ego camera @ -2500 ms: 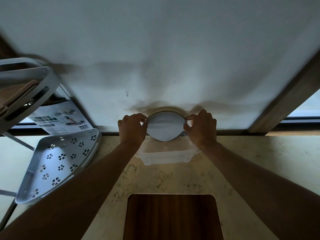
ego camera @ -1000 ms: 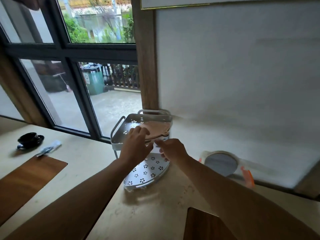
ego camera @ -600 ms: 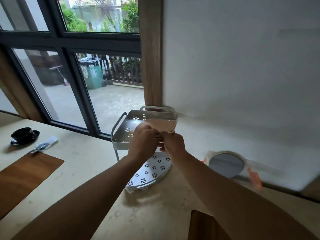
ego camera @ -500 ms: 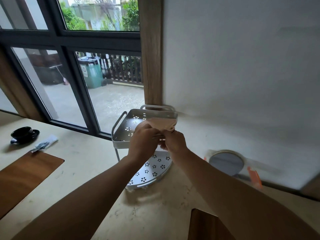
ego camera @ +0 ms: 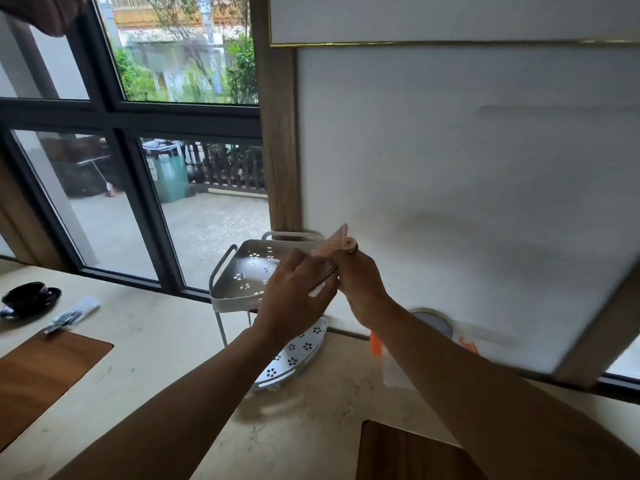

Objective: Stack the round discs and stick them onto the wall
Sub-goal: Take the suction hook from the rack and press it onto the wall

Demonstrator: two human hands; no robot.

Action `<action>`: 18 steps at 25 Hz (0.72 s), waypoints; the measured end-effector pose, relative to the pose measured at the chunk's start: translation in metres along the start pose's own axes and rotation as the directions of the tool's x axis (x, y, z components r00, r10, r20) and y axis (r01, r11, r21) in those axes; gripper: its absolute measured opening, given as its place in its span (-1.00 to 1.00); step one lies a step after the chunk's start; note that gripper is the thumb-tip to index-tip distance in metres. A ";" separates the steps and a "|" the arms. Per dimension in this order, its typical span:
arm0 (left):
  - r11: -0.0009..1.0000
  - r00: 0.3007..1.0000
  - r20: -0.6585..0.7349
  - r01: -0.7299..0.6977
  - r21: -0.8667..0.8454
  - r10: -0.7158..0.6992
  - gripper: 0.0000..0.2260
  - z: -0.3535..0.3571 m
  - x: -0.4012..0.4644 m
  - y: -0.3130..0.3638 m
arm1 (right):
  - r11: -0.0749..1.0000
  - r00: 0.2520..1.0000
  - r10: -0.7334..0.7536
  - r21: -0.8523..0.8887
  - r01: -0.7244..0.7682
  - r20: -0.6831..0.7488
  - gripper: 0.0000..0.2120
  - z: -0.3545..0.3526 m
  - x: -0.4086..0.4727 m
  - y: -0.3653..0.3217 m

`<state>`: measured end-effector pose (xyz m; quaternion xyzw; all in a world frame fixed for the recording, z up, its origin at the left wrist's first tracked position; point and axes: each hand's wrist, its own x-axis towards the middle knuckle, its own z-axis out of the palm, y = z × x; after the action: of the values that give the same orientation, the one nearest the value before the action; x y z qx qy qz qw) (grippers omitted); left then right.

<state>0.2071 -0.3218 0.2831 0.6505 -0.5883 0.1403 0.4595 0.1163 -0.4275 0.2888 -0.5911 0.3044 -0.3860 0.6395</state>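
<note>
Both hands meet in front of the white wall (ego camera: 467, 168), above the top tier of the grey shelf (ego camera: 242, 271). The left hand (ego camera: 294, 299) and right hand (ego camera: 363, 289) together pinch a thin tan wooden piece (ego camera: 334, 245), tilted on edge so its upper end rises just past the fingertips toward the wall. Whether it is 1 disc or 2 already stacked cannot be told. The fingers of both hands are closed on it.

Another round disc (ego camera: 433, 323) leans against the wall below and to the right of the right hand, beside an orange tab (ego camera: 375, 342).

To do this well, I would square the edges between the fingertips, keep the sticky face clear of the fingers, and press flat onto the wall, not edge-first.
</note>
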 end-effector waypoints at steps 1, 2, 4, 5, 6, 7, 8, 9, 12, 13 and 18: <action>0.998 0.999 0.013 -0.041 -0.050 0.042 -0.77 0.001 -0.003 0.010 | 1.000 1.000 -0.014 0.005 0.014 -0.002 -0.81 -0.012 -0.008 -0.006; 0.993 0.998 0.018 -0.061 -0.101 0.063 -0.79 0.003 -0.005 0.020 | 0.999 0.999 -0.037 -0.019 0.037 -0.012 -0.80 -0.024 -0.018 -0.011; 0.986 1.000 0.016 -0.019 -0.168 0.022 -0.82 0.011 -0.006 0.034 | 0.979 0.993 -0.117 -0.172 0.111 -0.022 -0.77 -0.045 -0.036 -0.019; 0.982 0.998 0.028 0.052 -0.181 -0.048 -0.82 0.016 -0.007 0.041 | 0.948 0.986 -0.165 -0.275 0.160 0.003 -0.76 -0.057 -0.047 -0.023; 0.973 0.988 0.052 0.149 -0.179 -0.142 -0.78 0.022 -0.008 0.046 | 0.898 0.976 -0.211 -0.383 0.215 0.054 -0.75 -0.070 -0.058 -0.027; 0.955 0.968 0.091 0.247 -0.163 -0.235 -0.69 0.028 -0.010 0.050 | 0.835 0.963 -0.241 -0.480 0.269 0.119 -0.75 -0.083 -0.068 -0.031; 0.937 0.944 0.142 0.317 -0.149 -0.297 -0.58 0.034 -0.013 0.052 | 0.769 0.950 -0.253 -0.558 0.311 0.182 -0.73 -0.097 -0.077 -0.034; 0.920 0.923 0.198 0.361 -0.151 -0.330 -0.47 0.039 -0.017 0.052 | 0.718 0.940 -0.241 -0.607 0.341 0.243 -0.72 -0.111 -0.086 -0.038; 0.896 0.877 0.347 0.409 -0.174 -0.333 -0.39 0.053 -0.028 0.055 | 0.508 0.886 -0.123 -0.739 0.444 0.448 -0.76 -0.149 -0.107 -0.050; 0.897 0.867 0.384 0.406 -0.176 -0.317 -0.47 0.058 -0.030 0.056 | 0.426 0.860 -0.070 -0.764 0.484 0.506 -0.75 -0.159 -0.112 -0.053; 0.945 0.841 0.494 0.310 -0.109 -0.219 -0.87 0.080 -0.044 0.075 | 0.321 0.864 0.021 -0.822 0.471 0.503 -0.80 -0.207 -0.125 -0.045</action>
<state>0.0997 -0.3464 0.2400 0.6946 -0.5975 -0.1434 0.3741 -0.1299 -0.4289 0.3012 -0.9518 0.2321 -0.0936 0.1775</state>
